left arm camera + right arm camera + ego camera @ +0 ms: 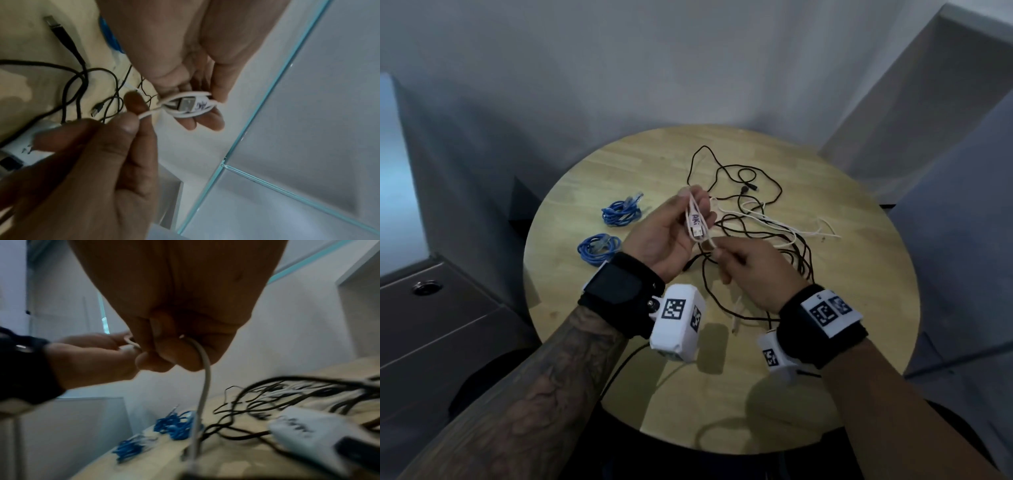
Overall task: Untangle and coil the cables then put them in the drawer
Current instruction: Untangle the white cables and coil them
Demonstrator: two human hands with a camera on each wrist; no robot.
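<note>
My left hand (697,209), palm up above the round wooden table (859,274), holds a small coil of white USB cable (694,224) with its plug lying inside the loops (188,104). My right hand (717,254) pinches the same white cable (149,113) just beside the coil; the cable's free length hangs from it to the table (205,382). A tangle of black cables (760,205) and another white cable (801,230) lie on the table behind my hands. Two coiled blue cables (621,212) (599,247) lie at the left.
A grey drawer cabinet (431,325) with a round lock stands left of the table, its drawers shut. Grey walls rise close behind and to the right. A black USB plug (54,24) lies on the table near my hands.
</note>
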